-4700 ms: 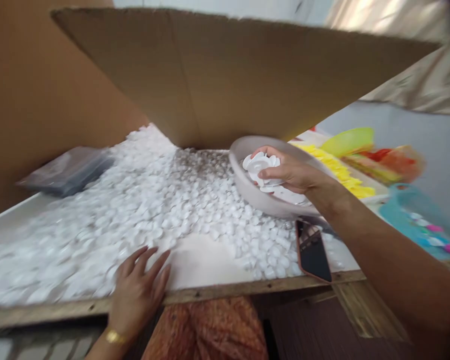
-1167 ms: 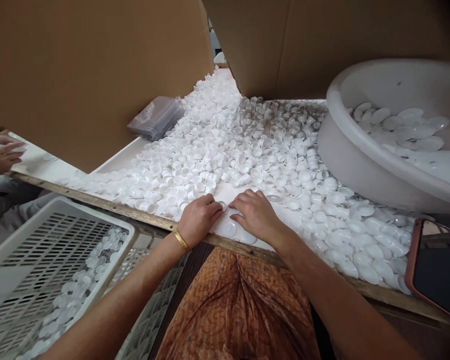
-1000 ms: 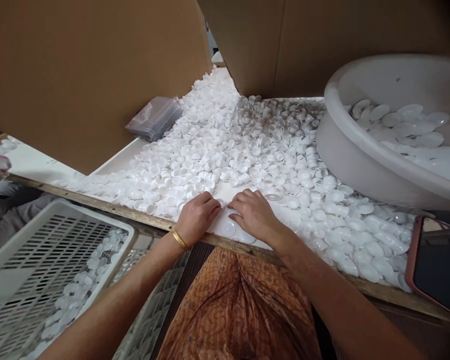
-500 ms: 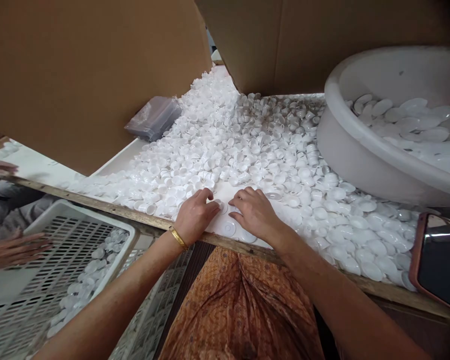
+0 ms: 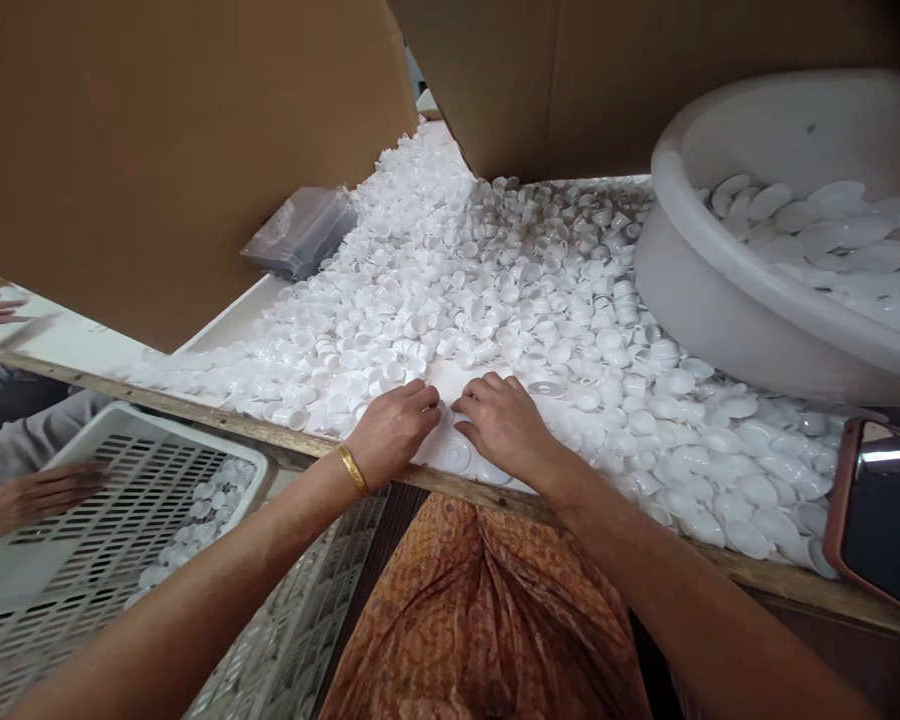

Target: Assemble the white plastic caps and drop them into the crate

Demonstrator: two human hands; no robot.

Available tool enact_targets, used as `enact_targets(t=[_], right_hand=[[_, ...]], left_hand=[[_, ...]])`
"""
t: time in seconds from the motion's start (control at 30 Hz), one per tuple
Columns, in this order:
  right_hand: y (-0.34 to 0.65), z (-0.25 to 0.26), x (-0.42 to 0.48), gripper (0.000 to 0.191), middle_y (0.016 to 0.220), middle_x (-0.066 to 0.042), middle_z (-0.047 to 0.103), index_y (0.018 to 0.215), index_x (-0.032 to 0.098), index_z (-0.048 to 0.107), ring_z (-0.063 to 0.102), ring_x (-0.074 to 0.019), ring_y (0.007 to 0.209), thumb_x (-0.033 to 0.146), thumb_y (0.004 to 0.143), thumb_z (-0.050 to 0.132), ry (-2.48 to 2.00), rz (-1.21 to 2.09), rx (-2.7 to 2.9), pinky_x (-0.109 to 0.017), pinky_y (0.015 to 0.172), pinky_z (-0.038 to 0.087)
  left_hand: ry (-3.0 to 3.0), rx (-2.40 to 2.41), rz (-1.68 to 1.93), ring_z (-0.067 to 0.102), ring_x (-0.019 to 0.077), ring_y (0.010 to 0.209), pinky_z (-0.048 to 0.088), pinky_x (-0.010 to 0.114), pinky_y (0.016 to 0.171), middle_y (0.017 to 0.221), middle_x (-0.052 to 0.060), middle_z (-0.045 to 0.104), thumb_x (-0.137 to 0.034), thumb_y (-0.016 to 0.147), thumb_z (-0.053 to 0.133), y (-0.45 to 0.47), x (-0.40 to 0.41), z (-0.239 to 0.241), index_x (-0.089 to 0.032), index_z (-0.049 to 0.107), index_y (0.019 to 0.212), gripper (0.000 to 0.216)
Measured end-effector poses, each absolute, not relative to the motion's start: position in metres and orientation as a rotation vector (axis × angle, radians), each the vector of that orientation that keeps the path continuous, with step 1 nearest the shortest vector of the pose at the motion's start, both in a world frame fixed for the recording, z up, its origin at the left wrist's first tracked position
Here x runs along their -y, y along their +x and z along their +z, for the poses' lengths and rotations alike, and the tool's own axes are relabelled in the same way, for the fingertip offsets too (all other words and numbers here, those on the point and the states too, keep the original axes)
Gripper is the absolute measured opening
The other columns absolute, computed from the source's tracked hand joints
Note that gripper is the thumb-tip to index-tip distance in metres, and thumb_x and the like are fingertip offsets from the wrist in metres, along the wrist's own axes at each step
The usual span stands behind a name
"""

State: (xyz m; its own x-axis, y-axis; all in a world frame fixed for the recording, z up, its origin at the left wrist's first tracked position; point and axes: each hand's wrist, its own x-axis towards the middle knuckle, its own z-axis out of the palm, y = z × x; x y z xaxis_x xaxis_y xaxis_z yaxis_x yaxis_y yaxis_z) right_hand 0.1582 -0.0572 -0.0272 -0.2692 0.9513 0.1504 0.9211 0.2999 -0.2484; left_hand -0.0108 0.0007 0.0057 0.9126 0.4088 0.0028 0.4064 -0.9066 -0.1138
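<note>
My left hand and my right hand rest side by side near the table's front edge, fingertips curled and meeting over a small white plastic piece between them. A flat white saucer-like disc lies on the bare white surface just below my fingers. A wide heap of small white plastic cups and discs spreads across the table beyond my hands. I wear a gold bangle on the left wrist.
A big pale basin with white discs stands at the right. A phone lies at the right edge. Cardboard walls rise behind. A white slotted crate with pieces sits lower left, another person's hand on it. A plastic bag lies by the heap.
My hands stay together at the front edge, fingers working slightly. The view has tilted a little. The other person's hand has come onto the crate at the left.
</note>
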Motion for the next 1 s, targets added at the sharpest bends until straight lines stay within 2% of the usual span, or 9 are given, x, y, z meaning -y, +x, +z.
enact_targets(t=[0.13, 0.27, 0.43, 0.6, 0.83, 1.0], right_hand=[[0.157, -0.027, 0.058, 0.015, 0.095, -0.008, 0.061, 0.093, 0.019, 0.064, 0.046, -0.0238, 0.097, 0.027, 0.084, 0.056, -1.706, 0.192, 2.258, -0.035, 0.076, 0.03], [0.152, -0.022, 0.048, 0.018, 0.093, -0.005, 0.063, 0.096, 0.021, 0.063, 0.052, -0.0189, 0.091, 0.026, 0.088, 0.047, -1.713, 0.389, 2.067, -0.031, 0.074, 0.034], [0.149, -0.018, 0.026, 0.005, 0.083, 0.001, 0.066, 0.081, 0.022, 0.06, 0.057, -0.0157, 0.078, 0.022, 0.08, 0.055, -1.762, 0.655, 1.985, -0.026, 0.065, 0.035], [0.151, -0.027, 0.018, 0.009, 0.077, 0.003, 0.066, 0.086, 0.023, 0.058, 0.057, -0.0128, 0.071, 0.024, 0.077, 0.055, -1.758, 0.914, 1.835, -0.022, 0.059, 0.035], [0.143, -0.025, 0.014, 0.014, 0.077, 0.002, 0.067, 0.075, 0.022, 0.062, 0.058, -0.0141, 0.072, 0.025, 0.08, 0.05, -1.835, 0.818, 1.885, -0.024, 0.061, 0.034], [0.143, -0.021, 0.01, 0.013, 0.075, 0.0, 0.067, 0.074, 0.022, 0.065, 0.059, -0.0163, 0.072, 0.024, 0.077, 0.053, -1.915, 0.814, 1.893, -0.026, 0.062, 0.034]], left_hand=[[-3.026, 0.584, 0.104, 0.046, 0.0177, 0.079, 0.038, 0.03, 0.069, 0.086, 0.007, 0.058, -0.018, 0.088, 0.04, -0.011, -0.002, 0.006, -0.014, 0.059, 0.077, 0.022], [-2.986, 0.545, 0.098, 0.046, 0.0191, 0.079, 0.036, 0.033, 0.069, 0.082, 0.007, 0.059, -0.02, 0.086, 0.044, -0.012, -0.002, 0.005, -0.015, 0.059, 0.077, 0.018], [-2.961, 0.516, 0.022, 0.046, 0.0189, 0.077, 0.033, 0.033, 0.065, 0.077, 0.006, 0.058, -0.021, 0.085, 0.047, -0.012, -0.003, 0.003, -0.015, 0.058, 0.072, 0.018], [-2.999, 0.474, -0.117, 0.046, 0.0179, 0.078, 0.034, 0.033, 0.069, 0.078, 0.006, 0.059, -0.018, 0.086, 0.045, -0.015, -0.005, -0.002, -0.014, 0.057, 0.073, 0.019], [-3.04, 0.485, -0.139, 0.047, 0.0182, 0.077, 0.035, 0.033, 0.071, 0.078, 0.007, 0.059, -0.017, 0.087, 0.043, -0.014, -0.006, -0.004, -0.012, 0.059, 0.076, 0.02], [-3.048, 0.502, -0.16, 0.046, 0.0179, 0.075, 0.035, 0.032, 0.069, 0.078, 0.007, 0.058, -0.017, 0.087, 0.041, -0.013, -0.006, -0.007, -0.013, 0.058, 0.076, 0.021]])
